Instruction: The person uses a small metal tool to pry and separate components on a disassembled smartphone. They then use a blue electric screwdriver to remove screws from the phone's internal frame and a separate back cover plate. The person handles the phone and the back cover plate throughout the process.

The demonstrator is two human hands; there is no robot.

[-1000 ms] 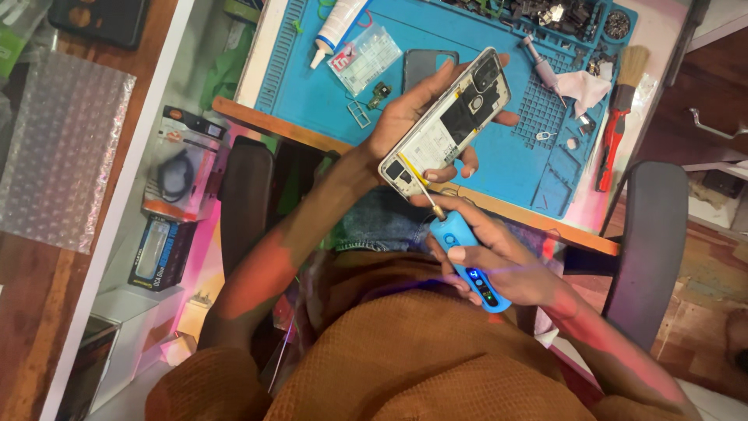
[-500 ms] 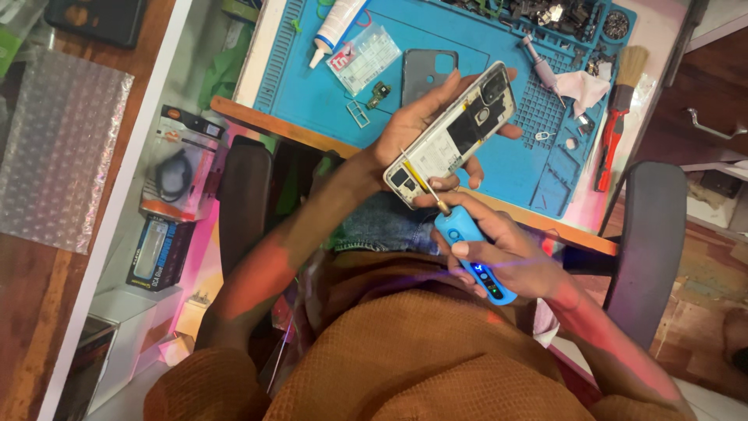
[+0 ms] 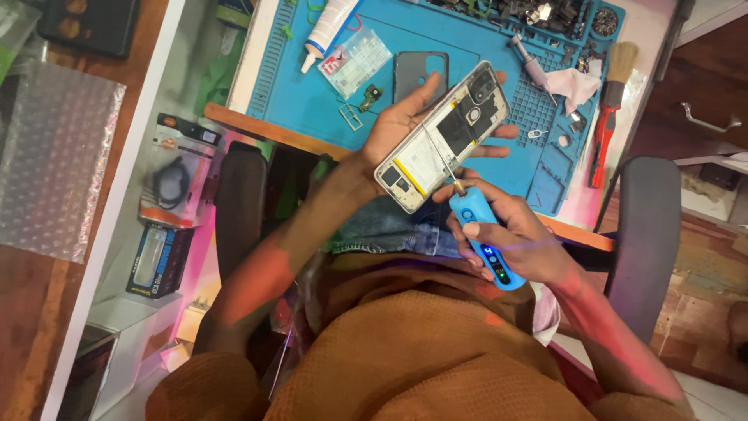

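Observation:
My left hand (image 3: 405,125) grips an opened phone (image 3: 442,139) with its back cover off, showing the battery and circuit boards. It is held tilted above the near edge of a blue work mat (image 3: 312,78). My right hand (image 3: 514,234) holds a blue electric screwdriver (image 3: 485,243), its tip touching the phone's lower edge. A dark back cover (image 3: 421,72) lies on the mat just beyond the phone.
On the mat lie a white glue tube (image 3: 327,27), a small clear bag (image 3: 354,58), a red-handled brush (image 3: 609,117), a tissue (image 3: 573,82) and small parts. Black chair armrests (image 3: 238,206) flank me. Bubble wrap (image 3: 54,156) and boxed items (image 3: 167,183) sit left.
The phone has shifted slightly with my left hand, and the screwdriver tip stays against its lower edge. The view has moved a little.

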